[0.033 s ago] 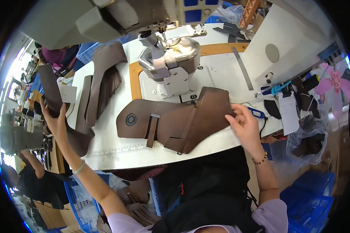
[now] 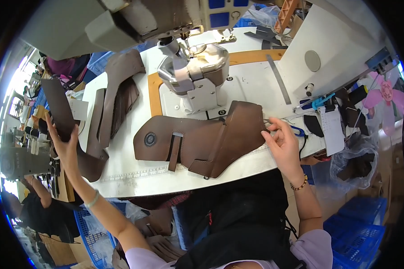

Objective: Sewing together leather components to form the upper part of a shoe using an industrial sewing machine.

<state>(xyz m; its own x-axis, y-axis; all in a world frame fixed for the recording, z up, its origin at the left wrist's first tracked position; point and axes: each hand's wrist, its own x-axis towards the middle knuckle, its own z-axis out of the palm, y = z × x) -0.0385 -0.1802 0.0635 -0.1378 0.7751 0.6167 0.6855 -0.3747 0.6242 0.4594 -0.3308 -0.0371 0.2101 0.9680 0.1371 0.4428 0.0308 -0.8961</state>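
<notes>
A brown leather panel (image 2: 202,141) lies flat along the table's front. It carries a round dark emblem and a slot with a narrow strap. My right hand (image 2: 283,145) is at the panel's right edge, thumb and fingers closed on it. At the far left my left hand (image 2: 66,145) reaches past the table's side. Thumb and fingers straddle a long dark brown leather piece (image 2: 60,110), which they appear to grip; the undersides of the fingers are hidden. Behind the panel stands a post-bed sewing machine (image 2: 195,71), its head overhanging the top of the view.
A stack of brown leather pieces (image 2: 119,94) lies left of the machine. A metal ruler (image 2: 279,78), blue-handled scissors (image 2: 297,131) and a white paper (image 2: 332,130) are on the right. Blue crates (image 2: 357,233) stand below. A co-worker's arm (image 2: 39,190) shows at far left.
My left hand has come slightly down toward me, and the long leather piece has shifted a little with it. The right hand and the panel stay nearly where they were.
</notes>
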